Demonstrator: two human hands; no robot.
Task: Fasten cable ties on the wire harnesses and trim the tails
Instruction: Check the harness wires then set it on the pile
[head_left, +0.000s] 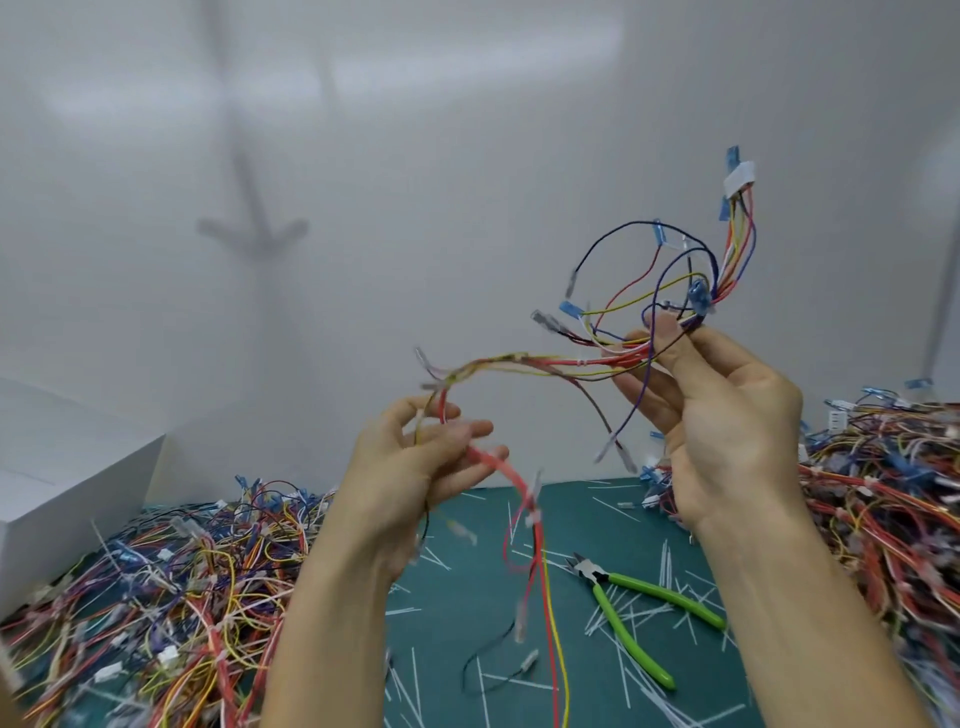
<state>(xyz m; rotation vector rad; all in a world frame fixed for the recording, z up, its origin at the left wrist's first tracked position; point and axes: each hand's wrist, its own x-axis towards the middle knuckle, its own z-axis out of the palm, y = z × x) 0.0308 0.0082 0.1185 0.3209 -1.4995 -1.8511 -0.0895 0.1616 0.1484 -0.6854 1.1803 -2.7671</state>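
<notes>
Far left of the green-handled cutters (605, 584), a white box (67, 483) borders a heap of harnesses (171, 597) on the worktop (467, 571). Above-left of the cutters, the left hand (415, 467) curls blurred fingers round the red end of a wire harness (545, 364) raised above them. Above-right, well apart, the right hand (727, 426) pinches the looped end. Trimmed tails (667, 564) litter around the cutters; a second heap (883, 493) lies right.
</notes>
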